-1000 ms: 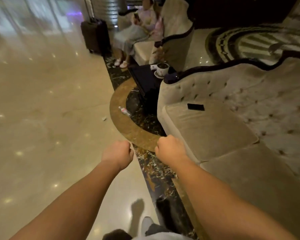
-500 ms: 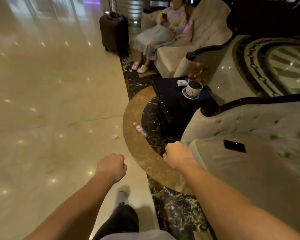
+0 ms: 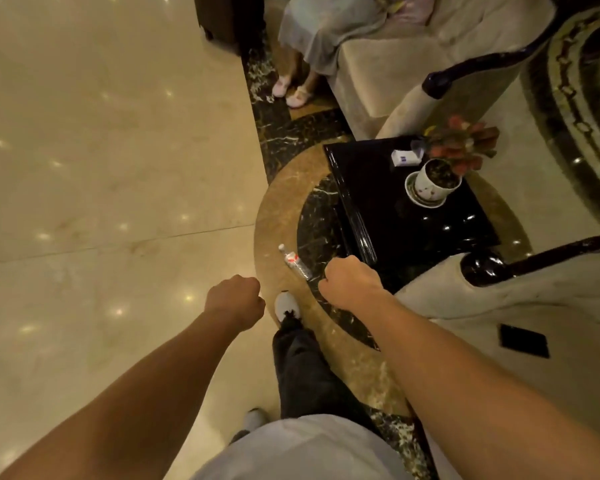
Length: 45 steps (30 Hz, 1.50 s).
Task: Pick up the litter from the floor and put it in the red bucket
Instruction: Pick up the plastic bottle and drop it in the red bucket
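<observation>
A clear plastic bottle (image 3: 294, 261) with a red-and-white label lies on its side on the brown marble ring of the floor, just left of the black side table. My right hand (image 3: 352, 283) is a closed fist hovering right beside the bottle's lower end, holding nothing. My left hand (image 3: 235, 299) is also a fist with nothing in it, lower and to the left over the pale floor. No red bucket is in view.
A black side table (image 3: 388, 216) carries a potted plant (image 3: 433, 183) and a small white box (image 3: 405, 157). Beige sofas (image 3: 534, 299) stand to the right, one with a black phone (image 3: 524, 341). A seated person's feet (image 3: 293, 91) and a dark suitcase (image 3: 222, 19) are ahead.
I have walked forward, so the bottle and side table are much closer and lower in view. Both fists stayed closed. My right foot has stepped out just below the bottle.
</observation>
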Available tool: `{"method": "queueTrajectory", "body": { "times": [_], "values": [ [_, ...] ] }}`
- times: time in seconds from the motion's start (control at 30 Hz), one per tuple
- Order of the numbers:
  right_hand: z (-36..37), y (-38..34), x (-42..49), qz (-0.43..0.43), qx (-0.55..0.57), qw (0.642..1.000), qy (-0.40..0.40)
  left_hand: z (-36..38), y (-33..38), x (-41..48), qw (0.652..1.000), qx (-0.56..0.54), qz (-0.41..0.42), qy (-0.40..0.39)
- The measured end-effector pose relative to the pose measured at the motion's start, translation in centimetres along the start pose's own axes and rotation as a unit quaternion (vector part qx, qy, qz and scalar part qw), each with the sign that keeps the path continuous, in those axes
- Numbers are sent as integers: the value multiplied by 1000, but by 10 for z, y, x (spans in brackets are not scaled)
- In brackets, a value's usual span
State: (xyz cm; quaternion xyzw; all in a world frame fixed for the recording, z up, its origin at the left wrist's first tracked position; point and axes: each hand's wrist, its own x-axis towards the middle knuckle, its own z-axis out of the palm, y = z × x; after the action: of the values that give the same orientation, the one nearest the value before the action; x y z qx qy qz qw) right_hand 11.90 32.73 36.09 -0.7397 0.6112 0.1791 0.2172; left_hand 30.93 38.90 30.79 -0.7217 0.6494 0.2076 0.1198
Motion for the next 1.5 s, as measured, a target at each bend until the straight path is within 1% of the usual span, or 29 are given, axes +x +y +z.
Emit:
{"method": "queueTrajectory", "body": {
  "times": [0.1, 0.17, 0.27, 0.33, 0.4, 0.47, 0.53, 0.73, 0.83, 0.87, 0.93, 1.03, 1.1, 1.2, 1.3, 1.37, 1.47, 1.5],
  "values": [
    [-14, 1, 92, -2, 6, 1000, -20, -5, -18, 74, 999, -18, -38, -30],
    [-17, 4, 137, 15, 3, 999, -39, -6, -28, 108, 997, -31, -61, -47],
    [-10, 3, 216, 41, 17, 995, -90, 6, -42, 173, 994, -40, -75, -75],
    [-1, 2, 250, 48, 37, 991, -122, 12, -46, 199, 992, -52, -83, -79],
    [23, 1, 290, 55, 48, 985, -158, 33, -50, 232, 989, -67, -100, -88],
    [60, 3, 332, 68, 45, 979, -189, 69, -54, 267, 986, -79, -111, -101],
    [107, 7, 369, 79, 39, 976, -201, 111, -57, 296, 982, -85, -122, -115],
    [261, 20, 467, 108, 65, 974, -186, 265, -86, 372, 979, -101, -123, -128],
    [334, 33, 519, 114, 46, 971, -203, 344, -108, 414, 977, -76, -114, -164],
    [378, 38, 548, 120, 43, 971, -200, 392, -117, 435, 974, -74, -124, -174],
    [397, 43, 578, 127, 66, 974, -175, 420, -131, 458, 973, -81, -124, -179],
    [449, 52, 632, 142, 112, 977, -110, 484, -141, 502, 974, -123, -141, -130],
    [482, 58, 653, 132, 107, 979, -116, 522, -140, 524, 975, -147, -125, -108],
    [517, 64, 668, 119, 115, 980, -106, 560, -142, 540, 976, -160, -118, -85],
    [534, 68, 669, 129, 154, 975, -94, 575, -139, 547, 978, -156, -126, -53],
    [535, 68, 666, 122, 170, 974, -89, 571, -138, 551, 975, -180, -129, -34],
    [527, 62, 659, 113, 194, 970, -97, 550, -139, 554, 963, -211, -162, -49],
    [521, 59, 655, 113, 193, 970, -96, 542, -137, 553, 961, -218, -160, -52]
  ]
}}
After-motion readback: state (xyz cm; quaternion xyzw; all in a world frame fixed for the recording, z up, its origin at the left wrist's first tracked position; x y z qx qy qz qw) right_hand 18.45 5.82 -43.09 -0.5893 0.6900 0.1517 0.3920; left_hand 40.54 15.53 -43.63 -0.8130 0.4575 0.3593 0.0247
